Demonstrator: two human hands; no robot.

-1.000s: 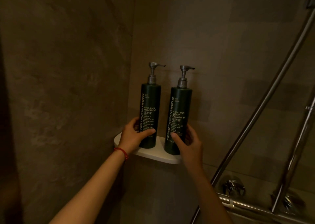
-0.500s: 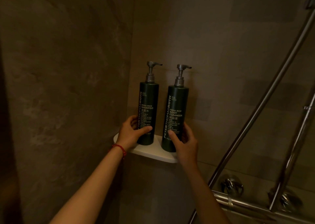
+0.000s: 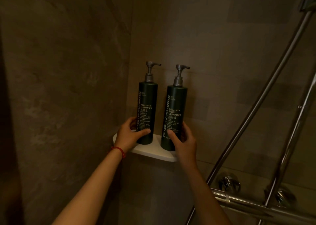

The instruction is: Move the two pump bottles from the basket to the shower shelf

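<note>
Two dark green pump bottles stand upright on the white corner shelf (image 3: pixel 148 152). The shampoo bottle (image 3: pixel 148 103) is on the left, with my left hand (image 3: pixel 130 134) wrapped around its lower part. The body cleanser bottle (image 3: pixel 176 108) is on the right, and my right hand (image 3: pixel 183 143) grips its base. Both silver pump nozzles point right. The basket is out of view.
Brown tiled walls meet in the corner behind the shelf. Slanted chrome shower rails (image 3: pixel 266 94) cross the right side. A horizontal chrome bar with round fittings (image 3: pixel 229 182) runs low on the right, below the shelf.
The bottles and both hands stay almost in place on the shelf; the view has shifted slightly. My grips look unchanged.
</note>
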